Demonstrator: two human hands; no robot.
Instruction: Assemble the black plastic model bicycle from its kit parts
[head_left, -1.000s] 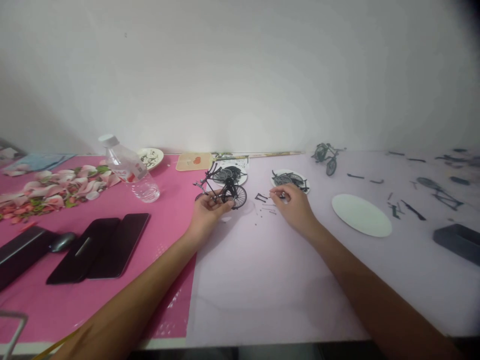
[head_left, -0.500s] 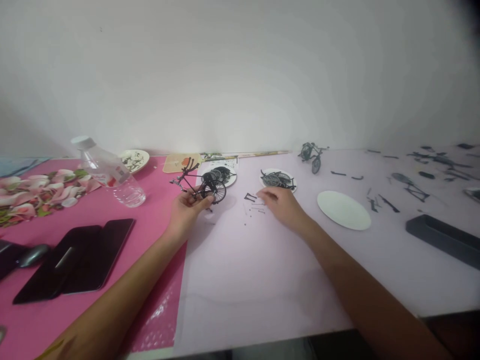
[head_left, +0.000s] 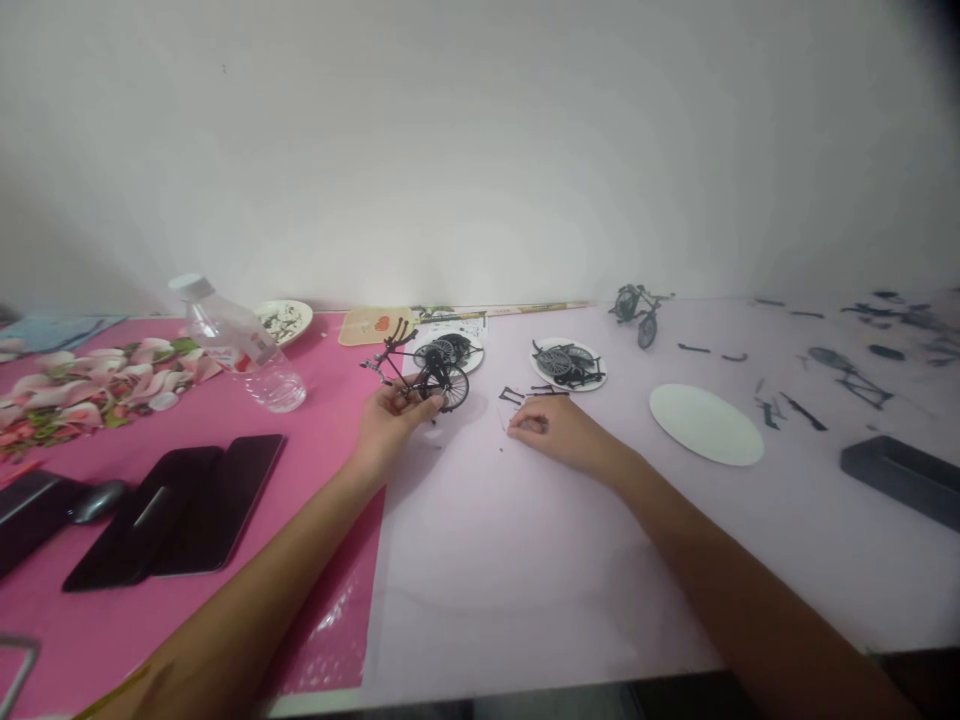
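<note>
My left hand (head_left: 390,425) is closed on a black model bicycle (head_left: 431,375), gripping it near a spoked wheel and holding it above the table. My right hand (head_left: 559,430) rests low over the white surface with thumb and fingers pinched; whatever is between them is too small to make out. Just beyond its fingers lie a small black forked part (head_left: 511,395) and thin black pieces (head_left: 551,391); other small bits are hidden under the hand. Behind stand two white plates, a left plate (head_left: 478,366) partly covered by the bicycle and a right plate (head_left: 537,378), both with black wheels and parts.
Farther back is another model bicycle (head_left: 639,312). A bare white plate (head_left: 705,425), scattered black parts (head_left: 862,385) and a dark tray (head_left: 900,475) lie rightward. On the pink side are a tilted plastic bottle (head_left: 240,345), dark phones (head_left: 217,505) and a mouse (head_left: 97,500).
My right hand has come nearer and a little left, from beside the forked part to over the small loose pieces. My left hand still holds the bicycle. The camera view has shifted slightly.
</note>
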